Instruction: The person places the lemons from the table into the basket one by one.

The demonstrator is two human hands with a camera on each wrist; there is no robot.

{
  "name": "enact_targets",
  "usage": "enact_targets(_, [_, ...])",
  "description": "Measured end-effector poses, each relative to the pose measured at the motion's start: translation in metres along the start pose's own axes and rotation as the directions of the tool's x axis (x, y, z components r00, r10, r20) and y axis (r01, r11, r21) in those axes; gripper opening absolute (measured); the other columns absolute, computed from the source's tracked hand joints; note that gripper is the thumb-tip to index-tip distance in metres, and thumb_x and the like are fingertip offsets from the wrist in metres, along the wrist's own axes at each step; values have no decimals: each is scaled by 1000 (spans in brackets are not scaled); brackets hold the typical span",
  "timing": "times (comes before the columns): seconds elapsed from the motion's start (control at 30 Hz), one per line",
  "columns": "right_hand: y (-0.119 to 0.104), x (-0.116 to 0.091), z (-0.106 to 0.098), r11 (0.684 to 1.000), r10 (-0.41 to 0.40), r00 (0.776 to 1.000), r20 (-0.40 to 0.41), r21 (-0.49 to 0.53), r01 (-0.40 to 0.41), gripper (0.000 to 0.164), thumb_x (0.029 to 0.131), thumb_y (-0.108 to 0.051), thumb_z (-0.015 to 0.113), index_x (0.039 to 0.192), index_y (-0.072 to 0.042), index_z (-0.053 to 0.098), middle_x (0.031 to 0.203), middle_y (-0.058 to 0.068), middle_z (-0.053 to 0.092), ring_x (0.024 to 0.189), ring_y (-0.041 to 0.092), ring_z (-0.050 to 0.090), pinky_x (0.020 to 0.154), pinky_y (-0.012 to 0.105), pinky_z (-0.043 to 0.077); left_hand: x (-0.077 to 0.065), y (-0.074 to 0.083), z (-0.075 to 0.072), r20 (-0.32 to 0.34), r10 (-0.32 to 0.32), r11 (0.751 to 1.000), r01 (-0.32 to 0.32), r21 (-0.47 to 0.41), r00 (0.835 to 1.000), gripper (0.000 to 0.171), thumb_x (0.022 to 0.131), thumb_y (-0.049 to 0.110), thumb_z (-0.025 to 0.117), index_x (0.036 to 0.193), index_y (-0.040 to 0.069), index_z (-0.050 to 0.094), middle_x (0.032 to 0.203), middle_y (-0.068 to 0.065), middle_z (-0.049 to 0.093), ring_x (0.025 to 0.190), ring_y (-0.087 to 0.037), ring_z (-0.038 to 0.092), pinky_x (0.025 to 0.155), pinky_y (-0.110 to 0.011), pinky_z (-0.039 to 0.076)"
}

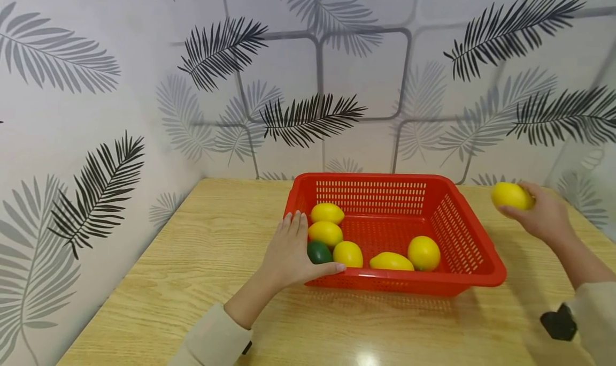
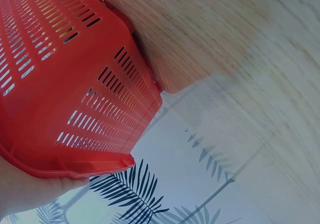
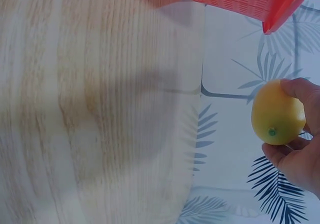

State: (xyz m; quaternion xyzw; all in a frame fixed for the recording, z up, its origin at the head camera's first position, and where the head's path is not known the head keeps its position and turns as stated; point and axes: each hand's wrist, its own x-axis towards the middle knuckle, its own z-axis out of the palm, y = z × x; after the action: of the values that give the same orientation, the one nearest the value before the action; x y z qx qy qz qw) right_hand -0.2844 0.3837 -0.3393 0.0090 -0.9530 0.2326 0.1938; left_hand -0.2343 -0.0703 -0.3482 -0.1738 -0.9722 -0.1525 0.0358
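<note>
At the right of the head view my right hand (image 1: 546,213) holds a yellow lemon (image 1: 511,196) in the air, beyond the basket's right side. The right wrist view shows the lemon (image 3: 278,113) between thumb and fingers, its green stem spot visible. My left hand (image 1: 289,253) rests on the front left corner of a red plastic basket (image 1: 462,280), fingers straight along the left rim and thumb over the front rim. Inside lie several yellow lemons (image 1: 327,233) and one dark green fruit (image 1: 318,252), partly hidden by that hand.
The basket stands on a light wooden table (image 1: 192,269). Behind and to the left rises a wall (image 1: 144,109) with a leaf pattern. Slotted basket walls (image 2: 65,84) fill the upper left of the left wrist view.
</note>
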Motion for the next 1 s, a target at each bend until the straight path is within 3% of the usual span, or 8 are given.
enact_targets(0.17, [-6,3,-4,1000,-1,1000,19,-2,1,63,88,-24,61,130,16,37,120,42,43,91,47,46,67,44,37,0,0,0,-3,1,1000,-1,2,1000,113,70,77,50,146,-1,20,153,-19,21,143,-35,15,117,-46,14])
enact_targets(0.37, [-16,5,-9,1000,5,998,63,-11,-4,67,90,-29,59,133,15,33,123,43,41,93,48,46,70,49,39,0,0,0,2,-3,1000,3,-5,1000,113,71,76,51,146,-1,19,153,-19,20,143,-36,13,117,-46,14])
enact_targets(0.7, [-37,9,-12,999,-35,995,97,8,34,67,89,-26,60,133,16,33,124,41,41,95,49,47,69,45,43,0,0,-1,1,-6,1000,6,-14,1000,113,70,76,51,147,-1,19,154,-18,19,143,-35,13,117,-46,14])
enact_targets(1.0, [-52,11,-10,997,-76,994,84,24,75,64,87,-25,64,131,14,37,119,38,47,94,48,50,60,29,44,-1,1,0,7,-8,1000,8,-13,1000,113,70,76,51,147,-1,19,154,-18,19,143,-35,13,118,-45,13])
